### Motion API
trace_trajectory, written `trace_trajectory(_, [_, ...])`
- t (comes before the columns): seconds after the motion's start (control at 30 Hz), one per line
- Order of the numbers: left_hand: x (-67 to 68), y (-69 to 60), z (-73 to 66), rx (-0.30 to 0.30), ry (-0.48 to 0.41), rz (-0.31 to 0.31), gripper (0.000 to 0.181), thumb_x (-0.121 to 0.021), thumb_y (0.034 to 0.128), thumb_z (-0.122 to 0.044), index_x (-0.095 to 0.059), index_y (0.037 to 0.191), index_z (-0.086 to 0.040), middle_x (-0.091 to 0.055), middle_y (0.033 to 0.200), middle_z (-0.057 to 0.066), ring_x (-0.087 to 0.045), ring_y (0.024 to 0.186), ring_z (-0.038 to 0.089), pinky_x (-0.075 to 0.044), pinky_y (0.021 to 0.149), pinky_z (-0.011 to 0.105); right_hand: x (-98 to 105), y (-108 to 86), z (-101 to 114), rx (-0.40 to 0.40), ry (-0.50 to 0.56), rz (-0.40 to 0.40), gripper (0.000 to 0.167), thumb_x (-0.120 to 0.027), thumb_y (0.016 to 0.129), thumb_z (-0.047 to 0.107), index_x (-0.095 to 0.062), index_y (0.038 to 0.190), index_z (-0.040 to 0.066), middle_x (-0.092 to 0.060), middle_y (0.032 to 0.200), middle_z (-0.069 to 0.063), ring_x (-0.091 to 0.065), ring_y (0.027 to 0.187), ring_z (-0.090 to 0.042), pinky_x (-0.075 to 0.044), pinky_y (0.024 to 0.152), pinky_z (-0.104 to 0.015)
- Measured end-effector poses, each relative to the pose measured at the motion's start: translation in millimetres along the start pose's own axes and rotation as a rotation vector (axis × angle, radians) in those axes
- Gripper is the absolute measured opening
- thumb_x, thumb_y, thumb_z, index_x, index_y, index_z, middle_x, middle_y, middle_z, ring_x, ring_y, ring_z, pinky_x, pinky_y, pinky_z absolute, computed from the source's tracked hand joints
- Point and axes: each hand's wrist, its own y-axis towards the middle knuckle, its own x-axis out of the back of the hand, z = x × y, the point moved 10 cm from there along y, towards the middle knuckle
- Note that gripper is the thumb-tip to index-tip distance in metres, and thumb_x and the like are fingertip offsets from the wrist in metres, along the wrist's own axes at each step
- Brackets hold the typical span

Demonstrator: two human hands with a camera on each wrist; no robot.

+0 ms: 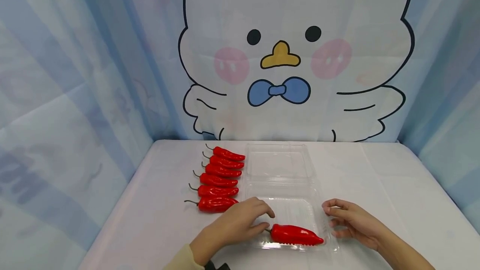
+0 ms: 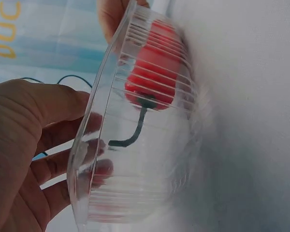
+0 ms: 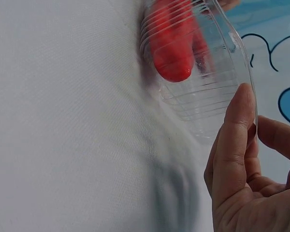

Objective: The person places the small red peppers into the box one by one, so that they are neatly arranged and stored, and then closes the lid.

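Observation:
A clear plastic clamshell box (image 1: 296,211) lies opened on the table, its lid (image 1: 277,161) folded back to the far side. One red chili pepper (image 1: 296,235) with a dark green stem lies along the near side of the base. My left hand (image 1: 243,222) is over the base's left part, fingers loosely bent beside the stem, apart from the pepper; through the plastic in the left wrist view, several fingertips (image 2: 101,169) show. At the right side, my right hand (image 3: 261,179) pinches the box's rim between thumb and finger.
Several red chili peppers (image 1: 217,191) form a column left of the box, stems pointing left. The nearest one is partly hidden behind my left hand. White cloth covers the table (image 1: 375,178); a curtain (image 1: 277,124) with a cartoon bird hangs behind its back edge.

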Motion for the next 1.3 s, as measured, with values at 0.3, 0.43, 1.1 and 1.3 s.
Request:
trace_trajectory(0.3, [22.4,-14.1,10.6,0.015,0.026,-0.120,0.028,-0.077,0.0933,-0.022,-0.069,0.120,-0.025,-0.070,0.118,-0.011,-0.062,0.115,0.006,-0.055,0.099,0.028,0,1.0,-1,0.005,-0.003,0.018,0.039,-0.062,0.104,0.030,-0.052,0.129,0.002,-0.057,0.107,-0.004,-0.061,0.085,-0.016,-0.063,0.076,-0.031])
trace_trajectory(0.43, [34.4,-20.7,11.9,-0.016,0.008,-0.197,0.026,-0.075,0.0939,-0.015,-0.068,0.117,-0.024,-0.069,0.117,-0.011,-0.062,0.110,0.006,-0.055,0.096,0.024,0,0.9,0,0.010,0.004,0.030,0.036,-0.062,0.104,0.029,-0.052,0.126,0.003,-0.057,0.106,-0.003,-0.061,0.086,-0.015,-0.062,0.075,-0.030])
trace_trajectory(1.1, [49.0,-59.4,64.8,0.085,0.078,-0.322,0.027,-0.081,0.0884,-0.011,-0.070,0.111,-0.022,-0.065,0.120,-0.009,-0.058,0.115,0.010,-0.057,0.096,0.029,2,2.8,-4,0.005,0.012,0.009,0.033,-0.061,0.105,0.028,-0.053,0.124,0.003,-0.055,0.105,-0.004,-0.059,0.086,-0.016,-0.062,0.073,-0.029])
trace_trajectory(1.3, [48.7,-66.0,83.6,0.134,0.166,-0.285,0.027,-0.081,0.0871,-0.012,-0.068,0.108,-0.023,-0.064,0.117,-0.007,-0.057,0.111,0.011,-0.058,0.094,0.030,2,3.9,-3,0.009,0.009,0.014,0.033,-0.061,0.105,0.028,-0.053,0.125,0.003,-0.057,0.104,-0.004,-0.060,0.087,-0.016,-0.062,0.073,-0.030])
